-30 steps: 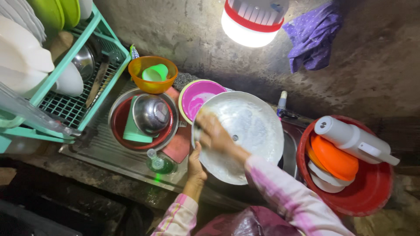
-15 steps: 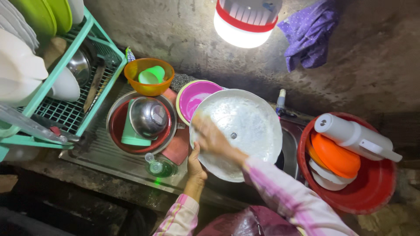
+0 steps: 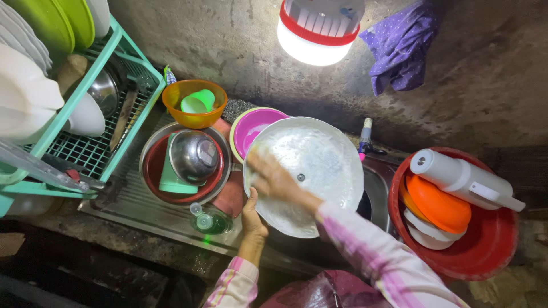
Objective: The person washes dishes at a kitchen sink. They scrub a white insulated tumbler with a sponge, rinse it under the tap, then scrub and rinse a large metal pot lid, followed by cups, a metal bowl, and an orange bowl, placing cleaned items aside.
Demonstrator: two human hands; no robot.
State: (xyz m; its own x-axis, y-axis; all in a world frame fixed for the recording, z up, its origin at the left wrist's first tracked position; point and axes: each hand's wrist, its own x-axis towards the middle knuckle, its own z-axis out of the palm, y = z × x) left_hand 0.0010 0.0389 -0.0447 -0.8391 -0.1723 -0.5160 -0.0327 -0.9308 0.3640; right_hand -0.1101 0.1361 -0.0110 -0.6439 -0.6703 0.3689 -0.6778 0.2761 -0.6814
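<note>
Left hand: the left hand (image 3: 253, 215) grips the near edge of the big white plate (image 3: 311, 171) from below, fingers curled round the rim.
Right hand: the right hand (image 3: 273, 178) lies flat on the plate's face, near its left side. It looks blurry, so I cannot tell if it holds a sponge or is bare.
The plate: it is tipped up over the metal sink (image 3: 377, 191), between the pink bowl (image 3: 255, 128) and the red tub (image 3: 491, 239).
What changed: a moment ago the right hand was higher up on the plate, near the top left. Now it is lower and closer to the left hand. The plate has stayed in the same spot.
What that means: the hand seems to be rubbing round and round, so the plate is likely being scrubbed and is not clean yet.
On the left: a green dish rack (image 3: 85, 137) holds white and green plates.
Beside the rack: a red basin (image 3: 157, 165) has a shiny steel bowl (image 3: 194, 155) in it.
Behind it: an orange bowl (image 3: 194, 105) holds a small green cup (image 3: 198, 102).
In front: a green soap bottle (image 3: 210, 219) lies on its side.
On the right: the red tub holds an orange bowl and a white flask (image 3: 462, 178).
Up top: a bright lamp (image 3: 317, 28) shines, and a purple cloth (image 3: 402, 48) hangs on the wall.
</note>
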